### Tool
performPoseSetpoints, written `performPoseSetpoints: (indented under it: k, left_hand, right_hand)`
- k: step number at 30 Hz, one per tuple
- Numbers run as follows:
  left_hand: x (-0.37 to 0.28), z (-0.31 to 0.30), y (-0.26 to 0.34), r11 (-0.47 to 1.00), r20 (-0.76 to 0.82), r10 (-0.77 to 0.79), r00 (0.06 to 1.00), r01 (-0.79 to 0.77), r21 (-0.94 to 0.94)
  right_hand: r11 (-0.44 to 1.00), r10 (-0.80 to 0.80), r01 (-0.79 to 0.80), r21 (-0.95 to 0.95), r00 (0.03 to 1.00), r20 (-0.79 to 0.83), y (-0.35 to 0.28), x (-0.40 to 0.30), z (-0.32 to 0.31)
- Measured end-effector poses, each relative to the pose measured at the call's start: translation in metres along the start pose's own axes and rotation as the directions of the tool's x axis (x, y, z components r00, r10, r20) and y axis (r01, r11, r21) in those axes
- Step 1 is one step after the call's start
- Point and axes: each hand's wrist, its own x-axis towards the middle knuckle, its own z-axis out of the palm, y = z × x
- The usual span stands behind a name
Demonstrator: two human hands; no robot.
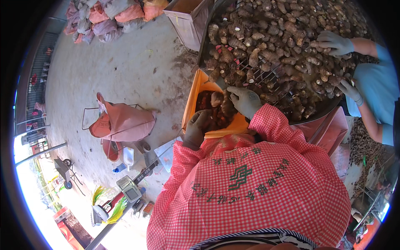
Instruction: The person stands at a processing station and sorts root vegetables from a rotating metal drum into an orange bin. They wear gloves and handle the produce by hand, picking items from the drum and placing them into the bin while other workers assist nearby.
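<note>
An orange sack (191, 104) hangs with its mouth spread wide in front of me, at the low corner of a slatted sorting table. Brown taro corms (216, 99) lie inside it, partly in shadow. My left hand (196, 126), in a grey glove, is over the sack's near left side with its fingers bent; whether it grips a corm or the sack is unclear. At the right side of the mouth is my gloved right hand (247, 99), its fingertips curled beside a corm. Its palm side is hidden, so any hold cannot be made out.
Taro corms (281, 34) are heaped over the dark-rimmed table (315, 120). Across it, a co-worker's gloved hands (336, 43) touch the heap. A pink sack (132, 123) on a frame, a platform scale (128, 189) and a tall bin (190, 26) stand on the concrete floor.
</note>
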Motion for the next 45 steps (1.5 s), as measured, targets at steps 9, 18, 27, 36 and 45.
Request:
performPoseSetpoints:
  k: [9, 18, 27, 36, 45]
  left_hand:
    - [0.013, 0.017, 0.024, 0.999, 0.135, 0.016, 0.991, -0.009, -0.051]
    - [0.013, 0.003, -0.008, 0.995, 0.072, 0.086, 0.994, -0.09, 0.049]
    - [0.034, 0.027, 0.017, 0.985, 0.287, 0.17, 0.943, -0.157, -0.068]
    - [0.033, -0.012, -0.02, 0.658, 0.289, 0.565, 0.773, -0.634, 0.406]
    - [0.026, 0.087, 0.011, -0.416, 0.742, 0.664, 0.097, -0.776, 0.474]
  right_hand:
    - [0.773, 0.402, -0.251, -0.583, 0.904, 0.144, 0.008, 0.186, -0.125]
    - [0.816, 0.313, -0.104, -0.568, 0.907, 0.282, -0.001, 0.118, -0.118]
    - [0.964, 0.105, -0.062, -0.258, 0.982, 0.157, -0.058, 0.172, -0.042]
    - [0.613, 0.086, -0.419, 0.67, 0.878, 0.47, -0.007, 0.158, -0.028]
    - [0.214, 0.089, -0.439, 0.873, 0.899, 0.43, -0.065, -0.063, -0.041]
